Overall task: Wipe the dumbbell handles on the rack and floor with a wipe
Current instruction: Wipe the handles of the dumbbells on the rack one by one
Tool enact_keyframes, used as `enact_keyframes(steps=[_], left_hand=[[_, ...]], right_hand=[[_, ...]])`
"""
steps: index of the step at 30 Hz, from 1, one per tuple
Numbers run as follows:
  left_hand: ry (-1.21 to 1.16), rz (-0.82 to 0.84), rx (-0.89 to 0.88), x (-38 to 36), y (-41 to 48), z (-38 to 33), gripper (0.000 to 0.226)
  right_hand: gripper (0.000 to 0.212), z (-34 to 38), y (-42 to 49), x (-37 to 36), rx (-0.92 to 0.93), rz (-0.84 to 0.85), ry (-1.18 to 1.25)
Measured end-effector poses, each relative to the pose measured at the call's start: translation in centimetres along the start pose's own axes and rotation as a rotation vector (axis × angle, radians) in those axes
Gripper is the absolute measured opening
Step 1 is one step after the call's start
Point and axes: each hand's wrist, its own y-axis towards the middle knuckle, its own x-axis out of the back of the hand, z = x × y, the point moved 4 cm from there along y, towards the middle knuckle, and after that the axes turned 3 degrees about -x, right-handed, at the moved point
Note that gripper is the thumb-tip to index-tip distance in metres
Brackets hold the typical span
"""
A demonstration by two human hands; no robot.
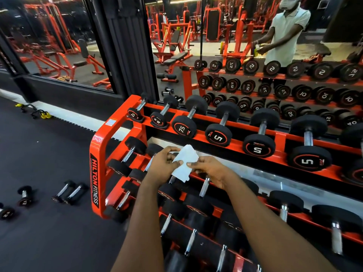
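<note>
A white wipe (185,162) is held up between both hands above the middle tier of an orange three-tier dumbbell rack (97,169). My left hand (164,163) pinches its left edge and my right hand (209,169) pinches its right edge. Black dumbbells with chrome handles fill the rack; one marked 7.5 (189,119) and one marked 5 (223,126) sit on the top tier. Several small dumbbells lie on the floor at the left, a pair (69,193) closest to the rack and a single one (24,195) further left.
A mirror wall (255,55) behind the rack reflects the rack, gym machines and a person. Dark rubber flooring (49,154) spreads to the left. Yellow-and-black handles (39,113) lie by the wall base at far left.
</note>
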Motion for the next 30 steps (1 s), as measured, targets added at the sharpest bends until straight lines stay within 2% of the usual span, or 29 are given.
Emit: enact_keyframes(steps=[3,5,9,12,14,17,20,23,27,30], left_hand=[[0.021,0.044,0.001,0.0,0.0,0.6,0.025],[0.006,0.075,-0.011,0.3,0.1,1.0,0.029],[-0.073,0.048,-0.025,0.5,0.9,1.9,0.032],[-0.091,0.069,-0.004,-0.2,1.5,2.4,0.042],[-0.092,0.106,-0.008,-1.3,1.9,2.6,0.039],[-0.09,0.124,0.024,-3.4,2.5,3.0,0.037],[-0.101,0.115,0.084,-5.8,3.3,4.3,0.037],[-0.098,0.064,0.18,-7.0,3.5,5.6,0.034],[-0.007,-0.09,0.321,-9.1,4.4,10.3,0.02],[0.13,-0.116,0.384,-11.1,4.1,14.8,0.02]], right_hand=[[0.028,-0.2,0.2,-0.3,0.117,-0.165,0.098],[0.019,0.0,0.1,-0.8,0.184,-0.193,0.143],[0.034,-0.2,-0.3,-1.5,0.171,-0.09,0.212],[0.021,-1.1,-0.5,-0.8,0.089,0.028,0.369],[0.01,-1.8,-0.4,0.2,0.065,0.012,0.431],[0.032,-3.0,0.6,1.9,-0.002,-0.073,0.333],[0.026,-4.1,1.9,3.7,-0.075,-0.077,0.183],[0.014,-5.5,3.3,5.5,-0.077,-0.18,0.089],[0.019,-9.4,7.9,9.6,-0.09,-0.343,-0.111],[0.028,-13.1,11.5,11.5,0.003,-0.334,-0.333]])
